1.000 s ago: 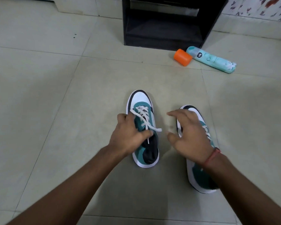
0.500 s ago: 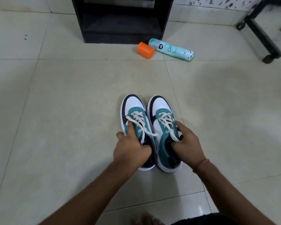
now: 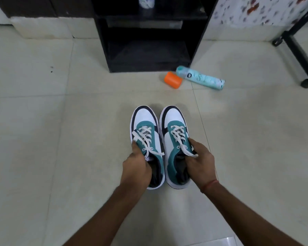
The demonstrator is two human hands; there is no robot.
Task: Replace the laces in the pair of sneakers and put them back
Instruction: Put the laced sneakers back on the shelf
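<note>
Two laced sneakers sit side by side on the floor [image 3: 43,139], toes toward a black shelf [image 3: 149,41]. The left hand [image 3: 136,167] grips the left sneaker [image 3: 146,125] at its collar; the right hand [image 3: 201,164] grips the right sneaker [image 3: 174,125] likewise, fingers seemingly curled inside. An orange cap [image 3: 172,80] and teal can [image 3: 201,78] lie beyond.

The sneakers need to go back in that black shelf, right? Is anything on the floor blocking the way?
Nothing visible blocks it. The left hand and right hand each grip a sneaker, toes facing the black shelf. The orange cap and spray can lie off to the right.
</note>
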